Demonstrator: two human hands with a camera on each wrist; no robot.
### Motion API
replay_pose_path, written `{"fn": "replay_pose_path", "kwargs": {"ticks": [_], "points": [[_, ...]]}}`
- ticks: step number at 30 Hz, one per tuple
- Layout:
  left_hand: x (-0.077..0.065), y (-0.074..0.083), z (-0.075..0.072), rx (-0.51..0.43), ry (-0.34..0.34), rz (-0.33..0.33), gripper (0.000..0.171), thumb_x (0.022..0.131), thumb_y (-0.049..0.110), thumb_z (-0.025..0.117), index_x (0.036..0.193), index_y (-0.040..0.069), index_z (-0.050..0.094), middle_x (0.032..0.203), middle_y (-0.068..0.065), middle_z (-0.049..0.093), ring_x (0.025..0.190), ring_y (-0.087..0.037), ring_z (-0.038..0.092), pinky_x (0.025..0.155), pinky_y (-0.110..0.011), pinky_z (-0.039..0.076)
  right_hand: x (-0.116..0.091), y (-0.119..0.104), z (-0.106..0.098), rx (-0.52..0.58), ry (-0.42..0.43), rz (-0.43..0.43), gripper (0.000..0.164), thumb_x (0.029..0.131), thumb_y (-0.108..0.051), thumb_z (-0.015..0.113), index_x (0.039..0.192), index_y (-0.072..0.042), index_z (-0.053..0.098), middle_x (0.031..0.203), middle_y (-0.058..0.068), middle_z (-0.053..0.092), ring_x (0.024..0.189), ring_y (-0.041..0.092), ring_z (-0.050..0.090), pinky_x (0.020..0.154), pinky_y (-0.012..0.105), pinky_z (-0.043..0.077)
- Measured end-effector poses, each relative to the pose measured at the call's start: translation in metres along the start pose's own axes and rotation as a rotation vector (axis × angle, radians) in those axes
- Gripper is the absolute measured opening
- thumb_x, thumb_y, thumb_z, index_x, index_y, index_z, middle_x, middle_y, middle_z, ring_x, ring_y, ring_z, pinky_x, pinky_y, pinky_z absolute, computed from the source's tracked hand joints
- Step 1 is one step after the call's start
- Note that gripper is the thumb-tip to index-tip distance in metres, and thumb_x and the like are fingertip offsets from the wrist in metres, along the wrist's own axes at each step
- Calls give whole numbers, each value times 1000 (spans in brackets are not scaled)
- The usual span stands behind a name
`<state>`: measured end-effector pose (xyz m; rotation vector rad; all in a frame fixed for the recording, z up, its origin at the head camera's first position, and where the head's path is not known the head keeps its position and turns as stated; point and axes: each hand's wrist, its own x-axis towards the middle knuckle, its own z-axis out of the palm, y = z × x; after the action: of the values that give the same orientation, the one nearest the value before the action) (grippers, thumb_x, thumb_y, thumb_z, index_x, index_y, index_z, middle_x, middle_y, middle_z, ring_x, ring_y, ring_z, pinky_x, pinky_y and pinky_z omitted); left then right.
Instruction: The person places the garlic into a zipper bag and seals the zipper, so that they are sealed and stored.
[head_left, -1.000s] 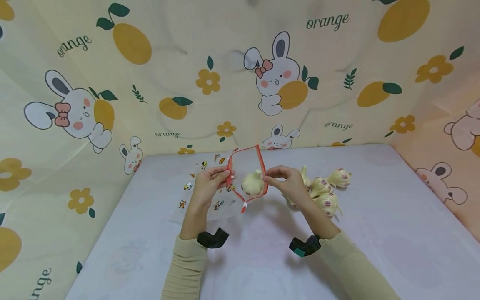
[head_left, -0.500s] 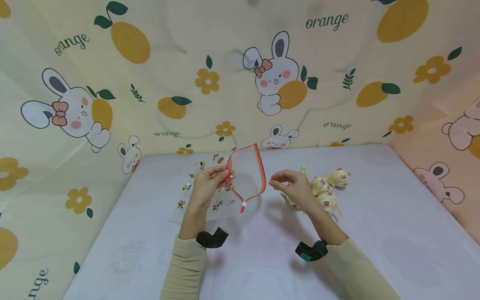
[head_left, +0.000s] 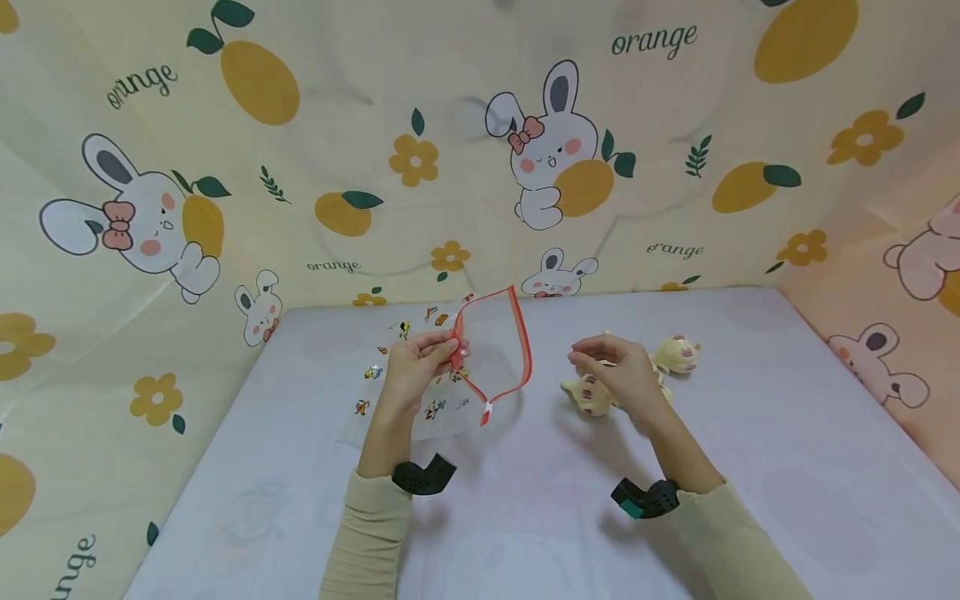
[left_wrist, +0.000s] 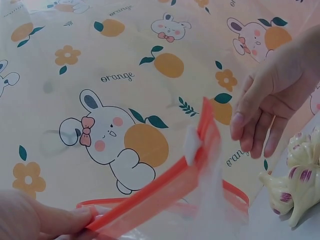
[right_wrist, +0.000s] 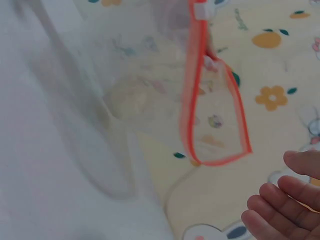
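Note:
In the head view my left hand (head_left: 412, 371) pinches the red zip edge of a clear plastic zip bag (head_left: 523, 337) printed with small cartoon figures. The bag's mouth gapes toward the right. Through its film, the right wrist view shows a pale, blurred garlic bulb (right_wrist: 129, 98) inside. My right hand (head_left: 626, 379) holds nothing; its fingers are loosely bent above a group of garlic bulbs, partly covering them. One bulb (head_left: 590, 394) lies left of this hand and another bulb (head_left: 677, 355) behind it to the right. Purple-marked garlic bulbs (left_wrist: 303, 175) also show in the left wrist view.
A white-covered table (head_left: 495, 517) lies beneath both hands. Behind it and at the sides hangs a cream cloth (head_left: 465, 75) printed with rabbits and oranges. Black wrist cameras sit on the left wrist (head_left: 423, 475) and right wrist (head_left: 645, 498).
My right hand has let go of the bag's rim and moved right, over the garlic bulbs. The bulb seen at the bag's mouth is gone from there. My left hand has kept its grip.

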<state>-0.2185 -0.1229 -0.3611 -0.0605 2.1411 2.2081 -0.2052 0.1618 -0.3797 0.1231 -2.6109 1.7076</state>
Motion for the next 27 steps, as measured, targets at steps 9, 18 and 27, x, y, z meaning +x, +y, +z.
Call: {"fn": "replay_pose_path", "kwargs": {"ticks": [9,18,27], "points": [[0,-1,0,-4,1,-1,24,93,6,61,114,-5,64,88,2,75,75,-4,71,70,-18,59,2,5,-22,-11,36,-84,38,93,-23,65,115,7,62,82,-33,59,82,-12,58,73,13,54],[2,-3,-1,-18,20,24,26,91,6,63,114,-7,64,80,9,73,73,-2,70,71,-17,59,1,8,-37,-34,124,-133,35,92,-23,66,111,7,65,82,-36,60,79,-15,60,74,5,49],[-2,-2,-1,78,43,76,25,89,8,68,110,-5,68,78,11,68,71,-2,65,70,-15,57,2,15,-53,-16,200,-143,35,91,-21,67,107,10,64,79,-31,65,73,-12,64,68,6,52]]}}
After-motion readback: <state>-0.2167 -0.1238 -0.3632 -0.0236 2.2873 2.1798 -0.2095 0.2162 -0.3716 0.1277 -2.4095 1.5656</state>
